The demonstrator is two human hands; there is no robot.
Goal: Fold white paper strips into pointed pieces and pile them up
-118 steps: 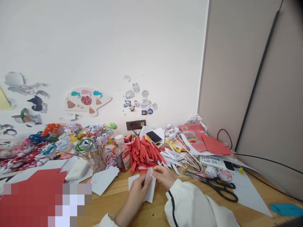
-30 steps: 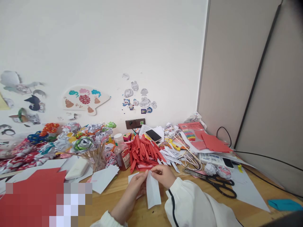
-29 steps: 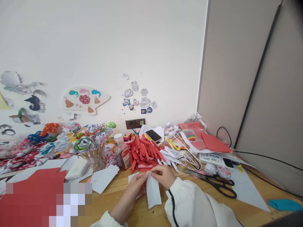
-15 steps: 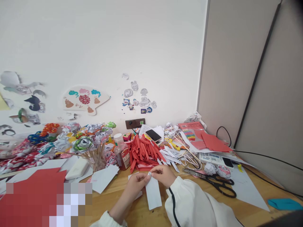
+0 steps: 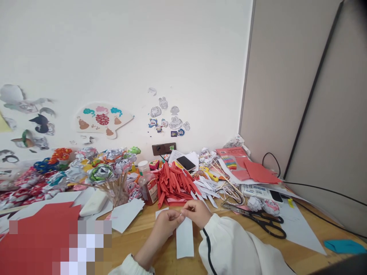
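Observation:
Low in the middle of the view, my left hand [image 5: 166,225] and my right hand [image 5: 196,212] meet over the wooden desk [image 5: 134,240]. Both pinch the top edge of a narrow white paper strip [image 5: 185,238], which hangs down toward me between them. Another white paper scrap [image 5: 160,212] lies flat just behind my left hand. A heap of folded red paper strips [image 5: 173,185] sits right behind my hands, with folded white strips [image 5: 206,189] to its right.
Black scissors [image 5: 265,225] lie right of my hands near crumpled paper balls [image 5: 262,206]. A red-labelled bottle [image 5: 147,185], paper flowers on sticks [image 5: 107,172], a phone [image 5: 186,163], red sheets [image 5: 43,225] and cables [image 5: 323,194] crowd the desk.
The white strip has turned from slanting to hanging straight down, and my hands have drawn closer together at its top edge. In the oldest frame they held it lower, folded.

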